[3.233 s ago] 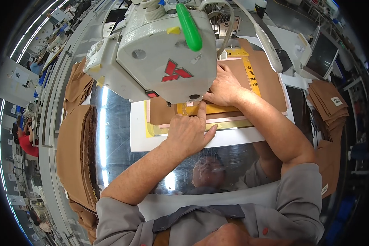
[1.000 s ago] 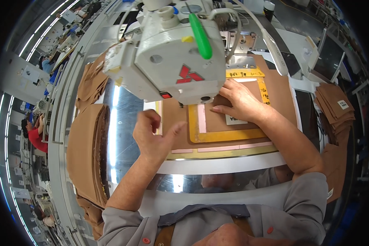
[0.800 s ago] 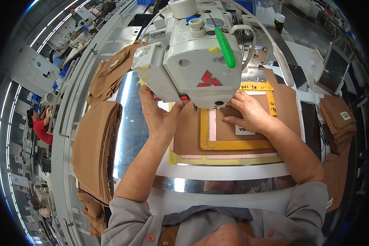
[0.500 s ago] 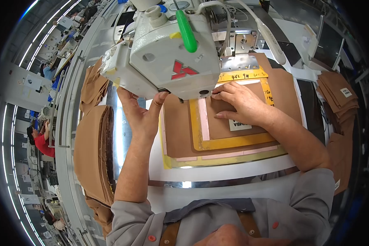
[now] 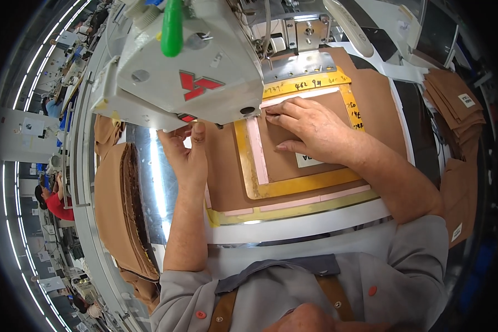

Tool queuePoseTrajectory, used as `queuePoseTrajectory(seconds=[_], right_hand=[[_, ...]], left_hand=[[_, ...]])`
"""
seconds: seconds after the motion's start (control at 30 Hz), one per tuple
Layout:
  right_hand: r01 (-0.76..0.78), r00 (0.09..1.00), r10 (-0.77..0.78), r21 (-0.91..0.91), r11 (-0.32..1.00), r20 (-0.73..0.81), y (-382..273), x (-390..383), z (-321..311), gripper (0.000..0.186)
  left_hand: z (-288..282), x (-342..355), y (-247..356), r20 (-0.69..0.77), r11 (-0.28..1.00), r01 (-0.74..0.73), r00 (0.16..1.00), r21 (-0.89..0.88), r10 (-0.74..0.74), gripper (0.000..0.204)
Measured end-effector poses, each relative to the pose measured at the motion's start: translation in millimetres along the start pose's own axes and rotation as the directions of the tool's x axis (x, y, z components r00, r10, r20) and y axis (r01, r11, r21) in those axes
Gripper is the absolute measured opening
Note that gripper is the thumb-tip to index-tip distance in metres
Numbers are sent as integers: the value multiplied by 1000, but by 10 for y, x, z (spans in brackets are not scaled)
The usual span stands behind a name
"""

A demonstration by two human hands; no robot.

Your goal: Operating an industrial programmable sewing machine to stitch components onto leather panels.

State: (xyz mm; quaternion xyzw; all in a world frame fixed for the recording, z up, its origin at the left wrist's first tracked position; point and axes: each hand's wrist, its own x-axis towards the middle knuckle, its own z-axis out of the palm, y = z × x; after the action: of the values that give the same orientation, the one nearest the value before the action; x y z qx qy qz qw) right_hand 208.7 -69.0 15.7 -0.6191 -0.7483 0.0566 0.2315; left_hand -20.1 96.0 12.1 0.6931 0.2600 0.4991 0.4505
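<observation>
So the brown fabric piece (image 5: pixel 337 100) is sitting inside the yellow frame (image 5: pixel 304 186), white label (image 5: pixel 310 160) toward its 6 o'clock, right in front of you. The frame lies on a bigger brown panel (image 5: pixel 387 116), and a metal plate (image 5: pixel 299 65) meets it at 12 o'clock, so my guess is that it keeps the layers lined up and flat.

Your right hand (image 5: pixel 318 130) is lying over the piece, fingers loosely bent and thumb spread, not gripping anything I can see. Looks like you're steadying it with light pressure near the frame's 11 o'clock.

Your left hand (image 5: pixel 184 157) is off at 9 o'clock, thumb up and fingers curled by the lower edge of the sewing machine head (image 5: pixel 205 61). The fingertips are partly hidden, so I can't tell if you're pinching something or just touching the head.

Further out, the head looms at 10 o'clock with a green-handled tool (image 5: pixel 172 30) on top. One brown stack (image 5: pixel 113 199) is at 8 o'clock and another brown pile (image 5: pixel 451 99) at 2, probably parked at the sides for easy reach.
</observation>
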Motion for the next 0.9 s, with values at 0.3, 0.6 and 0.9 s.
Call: queuePoseTrajectory(seconds=[0.3, 0.6, 0.9], right_hand=[[15, 999, -18, -61, 998, -43, 61, -17, 87, 55], [-8, 1000, 6, -56, 998, -24, -21, -90, 115, 53], [-35, 998, 30, -73, 997, -64, -53, -73, 99, 50]], left_hand=[[116, -83, 143, 313, 942, 81, 931, 325, -188, 24], [104, -180, 399, 766, 925, -183, 624, 334, -153, 8], [173, -219, 609, 972, 694, -712, 221, 108, 76, 27]])
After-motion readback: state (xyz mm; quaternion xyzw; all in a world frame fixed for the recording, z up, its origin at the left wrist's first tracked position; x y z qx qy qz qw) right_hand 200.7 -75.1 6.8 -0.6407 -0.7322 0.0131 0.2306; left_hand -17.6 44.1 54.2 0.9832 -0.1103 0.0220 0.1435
